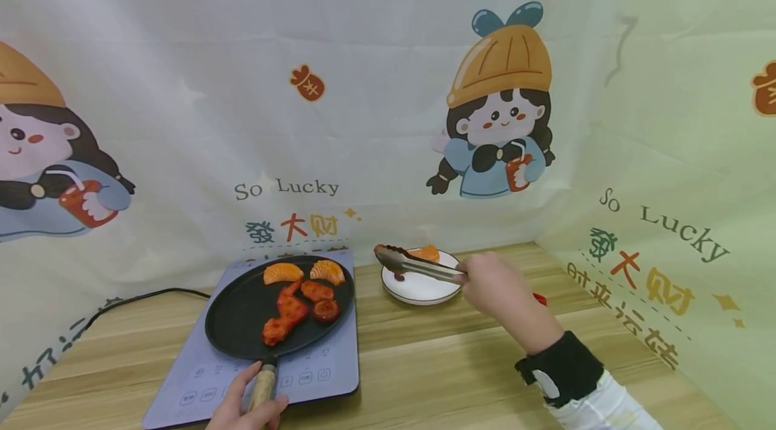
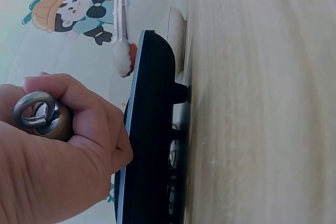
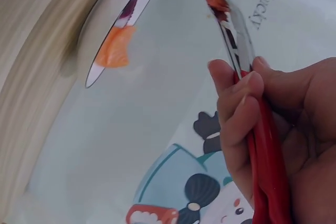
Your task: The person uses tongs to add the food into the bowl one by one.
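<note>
Plate [image 1: 419,288] partly behind tongs [image 1: 432,269], cord [image 1: 145,294] beside cooktop [image 1: 341,366]

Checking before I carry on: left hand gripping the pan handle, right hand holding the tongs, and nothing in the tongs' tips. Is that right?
Not quite: the tongs aren't empty. The right wrist view shows a reddish piece of food at their tips. The left hand does grip the pan handle, and the right hand holds the tongs.

Pale fabric [image 1: 388,140] printed with cartoon figures [image 1: 500,110] in orange hats [image 1: 509,63], a red pouch [image 1: 308,83] and the words "So Lucky" [image 1: 307,187] hangs behind a wood-grain desk [image 1: 418,369], where a black cord [image 1: 151,293], apparently a power cable, curves off at left.
</note>
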Demonstrator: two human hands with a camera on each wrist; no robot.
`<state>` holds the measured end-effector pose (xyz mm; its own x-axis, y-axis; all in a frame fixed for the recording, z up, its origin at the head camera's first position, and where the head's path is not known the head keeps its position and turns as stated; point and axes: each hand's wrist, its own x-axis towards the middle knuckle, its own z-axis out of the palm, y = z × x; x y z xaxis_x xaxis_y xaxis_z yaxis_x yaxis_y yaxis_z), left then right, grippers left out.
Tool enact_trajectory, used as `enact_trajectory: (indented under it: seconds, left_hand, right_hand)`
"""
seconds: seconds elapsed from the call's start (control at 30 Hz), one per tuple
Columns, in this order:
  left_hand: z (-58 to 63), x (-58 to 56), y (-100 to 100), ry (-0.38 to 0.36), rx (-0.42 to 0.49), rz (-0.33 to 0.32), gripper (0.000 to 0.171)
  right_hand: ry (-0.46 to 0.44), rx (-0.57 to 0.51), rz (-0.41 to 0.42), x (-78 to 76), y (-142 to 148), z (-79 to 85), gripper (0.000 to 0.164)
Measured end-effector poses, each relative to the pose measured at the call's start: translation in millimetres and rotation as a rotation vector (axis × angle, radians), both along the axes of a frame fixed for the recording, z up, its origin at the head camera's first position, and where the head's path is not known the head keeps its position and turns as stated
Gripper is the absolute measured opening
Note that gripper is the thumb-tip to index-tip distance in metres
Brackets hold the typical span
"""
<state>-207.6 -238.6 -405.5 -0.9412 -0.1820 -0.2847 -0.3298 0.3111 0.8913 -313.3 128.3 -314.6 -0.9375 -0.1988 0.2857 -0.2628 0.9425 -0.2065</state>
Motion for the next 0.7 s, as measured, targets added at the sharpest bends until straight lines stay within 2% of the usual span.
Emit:
enact_trajectory:
  seconds: [0.2, 0.4, 0.5, 0.7]
  left_hand:
    - [-0.1, 0.2, -3.8, 0.001, -0.002, 0.011, 0.097]
    - [-2.1, -2.6, -2.6, 0.011, 0.002, 0.003, 0.097]
    - [-5.4, -3.5, -1.6, 0.006, 0.016, 0.011, 0.096]
    - [-12.1, -5.0, -2.7, 0.003, 0.051, 0.020, 0.097]
  right_hand:
    - [0.107, 0.011, 0.056, 9.8, -26.1, -1.6, 0.022]
    - [0.215, 0.018, 0.125, 16.5, -41.6, -6.3, 0.017]
    - [0.232, 0.001, 0.133, 17.4, -44.0, -8.3, 0.016]
    - [0.206, -0.035, 0.114, 16.7, -52.1, -5.3, 0.016]
